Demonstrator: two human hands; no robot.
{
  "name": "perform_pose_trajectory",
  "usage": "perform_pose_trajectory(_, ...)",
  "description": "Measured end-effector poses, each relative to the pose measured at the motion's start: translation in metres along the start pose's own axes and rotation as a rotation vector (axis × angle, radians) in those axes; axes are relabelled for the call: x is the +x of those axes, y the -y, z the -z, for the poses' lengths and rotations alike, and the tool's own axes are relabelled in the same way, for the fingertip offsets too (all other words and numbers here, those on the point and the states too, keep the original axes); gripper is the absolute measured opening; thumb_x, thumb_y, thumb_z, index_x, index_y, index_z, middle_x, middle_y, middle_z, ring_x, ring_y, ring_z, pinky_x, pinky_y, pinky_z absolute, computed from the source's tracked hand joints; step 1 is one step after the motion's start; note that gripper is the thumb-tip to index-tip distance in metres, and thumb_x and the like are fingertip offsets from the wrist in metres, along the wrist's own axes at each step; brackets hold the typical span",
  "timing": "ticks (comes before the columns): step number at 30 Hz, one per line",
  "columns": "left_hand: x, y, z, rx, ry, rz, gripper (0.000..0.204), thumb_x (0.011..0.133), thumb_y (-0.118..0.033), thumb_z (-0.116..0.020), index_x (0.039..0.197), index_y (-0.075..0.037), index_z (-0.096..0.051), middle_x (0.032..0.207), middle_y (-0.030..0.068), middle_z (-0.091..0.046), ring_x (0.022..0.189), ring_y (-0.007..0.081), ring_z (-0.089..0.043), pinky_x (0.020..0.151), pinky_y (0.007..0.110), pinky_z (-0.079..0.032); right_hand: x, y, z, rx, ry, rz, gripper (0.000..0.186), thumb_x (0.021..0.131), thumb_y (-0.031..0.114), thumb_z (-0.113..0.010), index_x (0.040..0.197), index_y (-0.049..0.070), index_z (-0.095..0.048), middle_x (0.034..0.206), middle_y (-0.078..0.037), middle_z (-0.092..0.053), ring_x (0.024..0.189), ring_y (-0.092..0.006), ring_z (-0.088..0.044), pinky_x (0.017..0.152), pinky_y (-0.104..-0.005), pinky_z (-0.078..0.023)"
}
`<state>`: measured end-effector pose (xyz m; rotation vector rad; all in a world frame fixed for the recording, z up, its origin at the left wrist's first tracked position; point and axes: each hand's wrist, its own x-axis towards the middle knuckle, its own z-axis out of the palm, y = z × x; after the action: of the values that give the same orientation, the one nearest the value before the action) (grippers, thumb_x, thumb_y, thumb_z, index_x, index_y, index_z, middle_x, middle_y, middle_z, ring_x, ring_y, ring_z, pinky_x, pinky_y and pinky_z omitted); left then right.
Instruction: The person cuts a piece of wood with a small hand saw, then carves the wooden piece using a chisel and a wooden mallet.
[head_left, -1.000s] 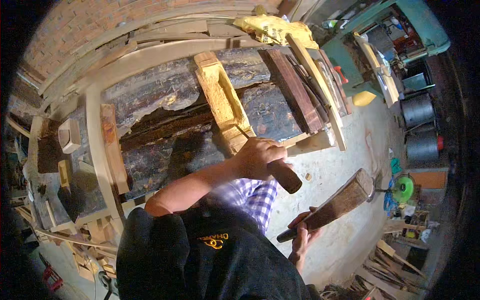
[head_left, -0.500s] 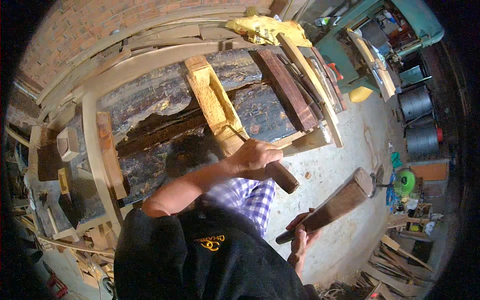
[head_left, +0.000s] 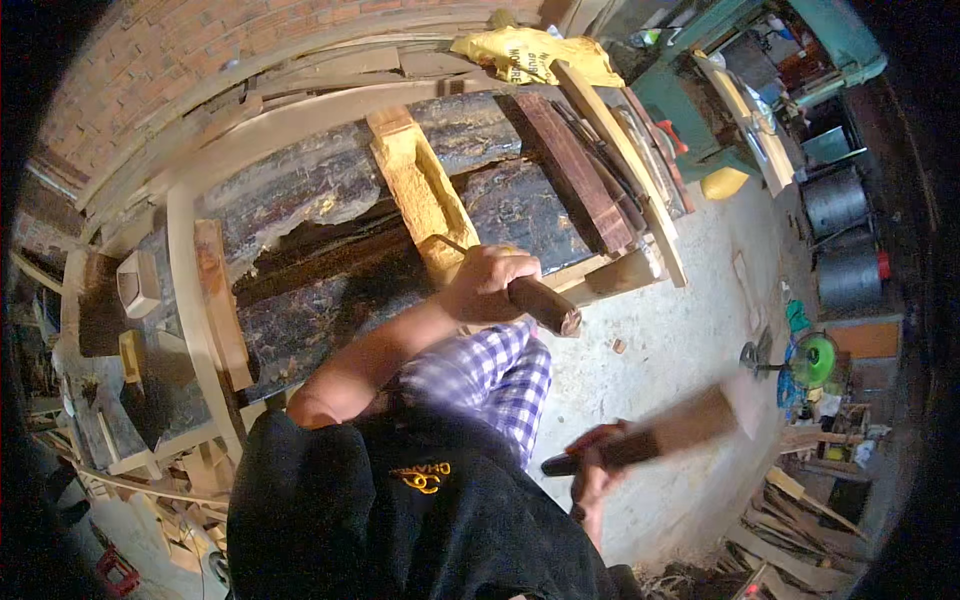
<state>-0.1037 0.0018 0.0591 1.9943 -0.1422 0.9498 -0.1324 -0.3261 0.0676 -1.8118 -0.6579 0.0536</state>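
My left hand (head_left: 490, 284) is wrapped round a chisel, its wooden handle (head_left: 545, 305) slanting down to the right. The chisel's thin metal blade meets the near end of a hollowed yellow wooden block (head_left: 392, 130). That block, a trough with rough-cut inner walls, lies across a dark, weathered slab bench (head_left: 330, 180). Lower right, my right hand (head_left: 597, 470) grips the dark handle of a wooden mallet (head_left: 680, 428). The mallet's broad head is smeared by motion and apart from the chisel handle.
Dark reddish beams (head_left: 575, 170) and a pale board (head_left: 620, 160) lie at the bench's right end. A yellow sack (head_left: 540, 55) rests behind. Leftward are a brown wood strip (head_left: 218, 300) and a small hollowed block (head_left: 138, 283). A green fan (head_left: 812, 360) and scrap wood stand right.
My left hand and the chisel have shifted slightly up and left along the block. My right hand has lowered a little, with the mallet now tilted flatter and blurred.
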Motion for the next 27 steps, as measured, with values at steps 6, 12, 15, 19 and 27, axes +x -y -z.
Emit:
perform_pose_trajectory(6, -0.005, -0.016, -0.007, -0.065, 0.021, -0.071, 0.020, 0.067, -0.024, -0.069, 0.066, -0.012, -0.054, 0.058, 0.0054, -0.054, 0.054, 0.0237, -0.059, 0.052, 0.038, -0.047, 0.022, 0.036, 0.006, 0.033, -0.066, -0.020, 0.067, 0.076, 0.039, -0.067, 0.121, 0.000, -0.035, 0.071, -0.008, -0.055, 0.064, -0.0176, -0.056, 0.055, -0.0285, -0.045)
perform_pose_trajectory(12, 0.000, -0.014, -0.006, -0.086, 0.032, -0.078, 0.019, 0.065, -0.020, -0.070, 0.069, -0.009, -0.055, 0.061, 0.0073, -0.054, 0.055, 0.0280, -0.057, 0.050, 0.038, -0.045, 0.017, 0.048, -0.011, 0.159, -0.089, -0.379, 0.076, 0.072, 0.030, -0.072, 0.127, -0.003, -0.033, 0.073, -0.008, -0.055, 0.059, -0.0180, -0.055, 0.056, -0.0285, -0.044)
perform_pose_trajectory(15, -0.001, -0.013, -0.006, -0.100, 0.081, -0.010, 0.021, 0.067, -0.025, -0.069, 0.066, -0.010, -0.054, 0.060, 0.0091, -0.055, 0.058, 0.0312, -0.059, 0.051, 0.040, -0.045, 0.013, 0.044, 0.013, 0.127, -0.032, -0.313, 0.073, 0.073, 0.034, -0.070, 0.127, -0.003, -0.037, 0.074, -0.009, -0.057, 0.068, -0.0178, -0.057, 0.060, -0.0295, -0.046)
perform_pose_trajectory(19, -0.001, -0.012, -0.001, -0.164, 0.102, 0.029, 0.020, 0.065, -0.024, -0.070, 0.065, -0.010, -0.055, 0.059, 0.0076, -0.055, 0.057, 0.0299, -0.059, 0.052, 0.040, -0.045, 0.007, 0.023, 0.024, 0.347, 0.096, -0.306, 0.065, 0.075, 0.041, -0.065, 0.120, -0.003, -0.049, 0.101, -0.011, -0.060, 0.091, -0.0198, -0.057, 0.085, -0.0362, -0.043)
perform_pose_trajectory(27, 0.001, -0.009, -0.003, -0.137, 0.023, 0.024, 0.021, 0.064, -0.024, -0.070, 0.062, -0.012, -0.054, 0.056, 0.0068, -0.054, 0.053, 0.0291, -0.057, 0.049, 0.038, -0.044, 0.019, 0.040, -0.002, 0.194, -0.119, -0.332, 0.047, 0.073, 0.014, -0.067, 0.111, 0.000, -0.044, 0.080, -0.009, -0.057, 0.058, -0.0165, -0.055, 0.053, -0.0286, -0.049)
